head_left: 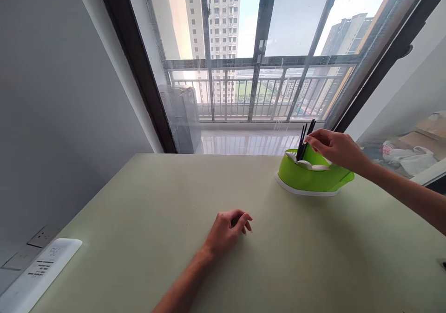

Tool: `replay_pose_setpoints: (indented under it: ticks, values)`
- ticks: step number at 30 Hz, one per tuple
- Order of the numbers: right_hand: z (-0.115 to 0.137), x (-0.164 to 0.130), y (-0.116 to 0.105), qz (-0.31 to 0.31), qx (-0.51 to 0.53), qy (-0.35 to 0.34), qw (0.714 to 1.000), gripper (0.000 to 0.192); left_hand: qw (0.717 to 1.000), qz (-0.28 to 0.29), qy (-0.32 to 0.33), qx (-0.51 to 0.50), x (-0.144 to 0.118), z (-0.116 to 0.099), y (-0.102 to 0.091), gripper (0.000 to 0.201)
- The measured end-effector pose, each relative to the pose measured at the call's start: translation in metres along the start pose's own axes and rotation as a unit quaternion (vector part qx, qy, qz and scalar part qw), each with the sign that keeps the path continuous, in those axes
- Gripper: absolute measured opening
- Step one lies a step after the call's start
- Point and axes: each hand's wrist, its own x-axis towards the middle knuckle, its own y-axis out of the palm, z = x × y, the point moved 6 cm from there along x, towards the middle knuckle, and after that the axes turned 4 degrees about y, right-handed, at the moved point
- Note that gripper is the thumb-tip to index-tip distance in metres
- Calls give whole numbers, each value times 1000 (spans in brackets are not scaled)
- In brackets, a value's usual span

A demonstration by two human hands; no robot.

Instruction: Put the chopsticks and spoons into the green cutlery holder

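Observation:
A green basket (306, 178) with a white base stands at the right of the table, near its far edge. Black chopsticks (301, 143) rise out of its left end, and white rounded pieces (304, 164) hang over the front rim. My right hand (332, 146) is above the basket, thumb and fingertips pinched at the chopsticks; the exact number between them is hard to make out. Near the middle of the table rests my left hand (228, 229), fingers loosely curved and apart from the thumb, with nothing in it.
The pale green table (167, 201) reaches to a glass door and window. At the left edge lies a white power strip (45, 269) beside wall sockets (43, 235). Bags and boxes (418, 148) show behind the glass at the right.

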Motion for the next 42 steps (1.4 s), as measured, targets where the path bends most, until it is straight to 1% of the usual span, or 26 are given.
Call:
replay_pose_setpoints:
  ticks: [2, 4, 8, 10, 13, 14, 16, 17, 19, 20, 22, 23, 24, 26, 28, 30, 32, 34, 36, 39, 42]
  values:
    - [-15, 1, -8, 2, 30, 13, 999, 31, 1000, -1, 0, 3, 0, -1, 0, 42]
    - [-28, 0, -17, -11, 44, 22, 999, 30, 1000, -4, 1, 5, 0, -1, 0, 42]
    - [-52, -1, -31, -40, 27, 40, 998, 30, 1000, -7, -2, 5, -1, -2, 0, 41]
    - [-63, 0, -33, -45, 21, 46, 998, 33, 1000, -6, -6, 2, -1, -2, -1, 42]
    - [-81, 6, -36, -68, 11, 74, 995, 45, 1000, -4, -9, -1, -1, -1, -2, 43]
    - [-85, 7, -38, -83, 10, 88, 993, 48, 1000, -3, -9, -2, -1, 0, -2, 44]
    - [-86, 3, -41, -133, 14, 110, 985, 51, 1000, -4, -7, -5, -1, 2, -2, 44]
    - [-83, -4, -42, -166, 17, 113, 979, 50, 1000, -6, -6, -6, -1, 4, -2, 44]
    - [-68, -25, -40, -233, 14, 99, 967, 43, 1000, -11, -5, -9, -1, 6, -2, 44]
    - [-57, -39, -33, -247, 3, 84, 965, 41, 1000, -15, -6, -10, -1, 7, -2, 44]
    - [-32, -72, -9, -241, -9, 27, 970, 39, 1000, -18, -10, -14, -1, 8, -3, 45]
    - [-23, -88, 10, -206, 17, 1, 978, 36, 1000, -19, -12, -15, -1, 8, -3, 45]
    - [-16, -103, 32, -157, 50, -13, 986, 33, 1000, -18, -14, -16, -1, 8, -3, 45]
    - [-9, -129, 80, -32, 113, -16, 993, 33, 999, -20, -19, -16, -1, 7, -4, 46]
    - [-15, -147, 120, 47, 170, 22, 984, 36, 999, -25, -28, -17, -1, 7, -5, 47]
    - [-28, -153, 146, 94, 229, 78, 966, 40, 999, -31, -37, -16, 0, 7, -6, 48]
    - [-41, -152, 159, 114, 284, 129, 943, 42, 998, -34, -45, -16, 0, 7, -6, 50]
    - [-51, -148, 165, 125, 329, 168, 921, 43, 998, -34, -50, -17, 0, 6, -7, 51]
    - [-56, -145, 168, 133, 351, 188, 908, 45, 998, -35, -56, -18, 0, 6, -8, 51]
    - [-55, -147, 171, 138, 339, 187, 912, 46, 997, -37, -69, -15, -1, 6, -9, 51]
    - [-54, -152, 172, 114, 323, 203, 917, 47, 996, -29, -85, -8, -2, 6, -10, 50]
